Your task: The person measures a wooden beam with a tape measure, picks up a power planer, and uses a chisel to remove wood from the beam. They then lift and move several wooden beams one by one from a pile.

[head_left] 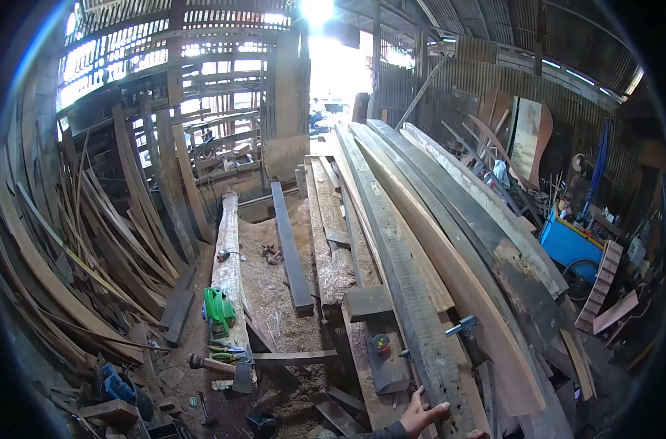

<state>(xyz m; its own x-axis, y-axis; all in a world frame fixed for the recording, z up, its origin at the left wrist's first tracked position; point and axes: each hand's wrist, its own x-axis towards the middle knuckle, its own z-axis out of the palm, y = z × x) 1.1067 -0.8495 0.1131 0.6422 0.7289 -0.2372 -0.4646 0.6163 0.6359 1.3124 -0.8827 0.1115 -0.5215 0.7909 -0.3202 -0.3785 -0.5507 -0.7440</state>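
Observation:
At the bottom centre, my left hand (pixel 420 417) grips the left edge of a long, grey, rough plank (pixel 402 271), its thumb lying over the top face. Only a sliver of my right hand (pixel 478 434) shows at the bottom edge, by the plank's near end; its fingers are hidden. A blue-grey metal clamp (pixel 461 326) sits to the right of this plank. On a dark wooden block left of it rests a small red and black round tool (pixel 381 342).
More long boards (pixel 486 293) lie to the right. A green tool case (pixel 218 312) and a hammer (pixel 223 366) rest on a pale beam at left. Timber leans along the left wall (pixel 91 234). A blue cart (pixel 570 245) stands at right.

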